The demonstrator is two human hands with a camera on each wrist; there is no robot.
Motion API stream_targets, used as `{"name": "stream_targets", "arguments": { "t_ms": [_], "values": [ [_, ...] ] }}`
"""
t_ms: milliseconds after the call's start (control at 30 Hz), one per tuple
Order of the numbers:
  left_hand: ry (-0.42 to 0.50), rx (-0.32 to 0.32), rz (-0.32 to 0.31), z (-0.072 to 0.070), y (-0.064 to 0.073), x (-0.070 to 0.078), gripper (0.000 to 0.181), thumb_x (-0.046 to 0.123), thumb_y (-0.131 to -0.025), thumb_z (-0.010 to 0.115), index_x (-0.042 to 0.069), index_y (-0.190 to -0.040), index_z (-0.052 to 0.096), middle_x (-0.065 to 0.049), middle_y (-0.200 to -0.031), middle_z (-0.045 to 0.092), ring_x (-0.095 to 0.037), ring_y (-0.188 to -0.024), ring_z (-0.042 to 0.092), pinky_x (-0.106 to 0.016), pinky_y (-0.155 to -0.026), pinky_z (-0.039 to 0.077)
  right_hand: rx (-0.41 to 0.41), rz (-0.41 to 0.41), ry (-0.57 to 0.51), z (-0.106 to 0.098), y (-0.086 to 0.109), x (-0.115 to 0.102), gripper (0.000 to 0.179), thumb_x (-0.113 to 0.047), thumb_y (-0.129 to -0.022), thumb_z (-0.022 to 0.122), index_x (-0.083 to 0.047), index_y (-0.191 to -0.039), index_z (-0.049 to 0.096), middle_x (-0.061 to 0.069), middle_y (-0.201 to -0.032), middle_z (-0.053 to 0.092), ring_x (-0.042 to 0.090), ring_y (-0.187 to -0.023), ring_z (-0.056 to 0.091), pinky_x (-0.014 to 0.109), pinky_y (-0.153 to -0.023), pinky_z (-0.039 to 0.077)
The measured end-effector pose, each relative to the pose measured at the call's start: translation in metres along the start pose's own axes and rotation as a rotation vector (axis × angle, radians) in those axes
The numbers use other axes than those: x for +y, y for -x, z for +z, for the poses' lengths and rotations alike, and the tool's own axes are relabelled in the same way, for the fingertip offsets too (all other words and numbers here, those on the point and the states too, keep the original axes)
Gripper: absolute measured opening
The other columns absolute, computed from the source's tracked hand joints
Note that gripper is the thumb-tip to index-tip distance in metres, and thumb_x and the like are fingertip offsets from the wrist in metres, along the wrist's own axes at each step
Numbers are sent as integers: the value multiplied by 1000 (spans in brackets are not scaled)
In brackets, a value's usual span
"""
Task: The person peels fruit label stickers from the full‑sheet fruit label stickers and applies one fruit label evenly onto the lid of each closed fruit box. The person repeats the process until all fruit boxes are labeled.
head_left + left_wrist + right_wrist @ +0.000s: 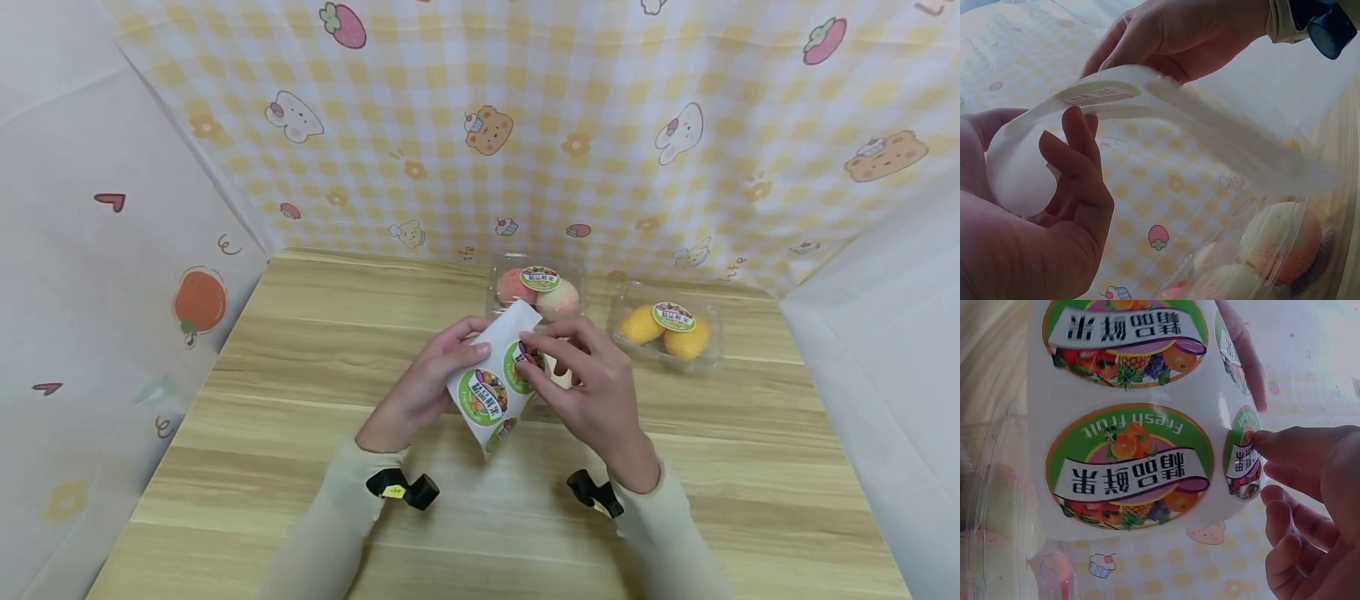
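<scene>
A white sheet of fruit stickers (467, 385), printed with green oval labels, is held up at a tilt between the two hands. My left hand (429, 373) grips its left edge, thumb on the front and fingers behind. In the left wrist view the sheet (1019, 169) curls over from the left palm. My right hand (596, 387) has thumb and index finger at an oval sticker (1244, 456) near the sheet's right edge, pinching there. Below the sheet, a clear box with pale pink peaches (1282, 244) is partly hidden.
At the back of the wooden table (337, 333) stands a clear box with a pink and a pale fruit (517, 286), a sticker on its lid. To its right is a clear box with yellow fruits (686, 340), also labelled. A checked curtain (420, 100) hangs behind.
</scene>
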State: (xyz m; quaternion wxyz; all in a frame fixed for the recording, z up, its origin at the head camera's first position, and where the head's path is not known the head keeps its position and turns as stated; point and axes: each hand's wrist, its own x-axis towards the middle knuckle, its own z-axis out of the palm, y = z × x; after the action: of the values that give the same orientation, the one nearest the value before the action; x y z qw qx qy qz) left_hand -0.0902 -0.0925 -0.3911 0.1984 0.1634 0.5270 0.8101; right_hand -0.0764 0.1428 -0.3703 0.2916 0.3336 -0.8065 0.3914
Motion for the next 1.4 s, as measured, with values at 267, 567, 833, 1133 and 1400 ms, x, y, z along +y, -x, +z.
{"name": "stream_targets", "arguments": {
  "t_ms": [267,567,833,1133,1400],
  "values": [
    [22,22,-1,1,-3,-5,27,11,-104,51,14,-129,59,-3,-111,75,-19,-93,75,-32,-78,63,-7,16,13,1,1,3,33,-4,-84,96,-8,-115,86,8,-106,71,15,-72,57,22,-62,49],
    [21,31,-6,0,-4,-8,28,13,-104,51,14,-131,58,-3,-112,75,-19,-93,74,-32,-78,62,-21,15,-3,1,1,3,31,-6,-84,96,-7,-113,86,8,-105,70,15,-72,58,32,-57,52],
    [-8,22,20,-1,-5,-9,30,12,-102,52,12,-132,57,-2,-112,76,-19,-94,74,-32,-78,62,-24,22,-7,1,2,4,27,-6,-84,96,-6,-110,86,8,-105,71,14,-74,58,31,-58,52],
    [-36,12,37,-1,-4,-8,32,9,-100,55,12,-132,58,1,-112,78,-20,-94,76,-35,-78,64,-26,30,-3,2,2,5,25,-5,-84,96,-6,-106,84,6,-105,72,13,-72,57,21,-63,47],
    [-54,33,40,-3,-4,-8,32,5,-99,58,10,-131,60,-2,-113,78,-21,-95,75,-34,-79,63,-24,44,5,3,2,4,27,-1,-82,96,-6,-106,84,4,-103,71,13,-69,56,24,-60,48]
  ]
}}
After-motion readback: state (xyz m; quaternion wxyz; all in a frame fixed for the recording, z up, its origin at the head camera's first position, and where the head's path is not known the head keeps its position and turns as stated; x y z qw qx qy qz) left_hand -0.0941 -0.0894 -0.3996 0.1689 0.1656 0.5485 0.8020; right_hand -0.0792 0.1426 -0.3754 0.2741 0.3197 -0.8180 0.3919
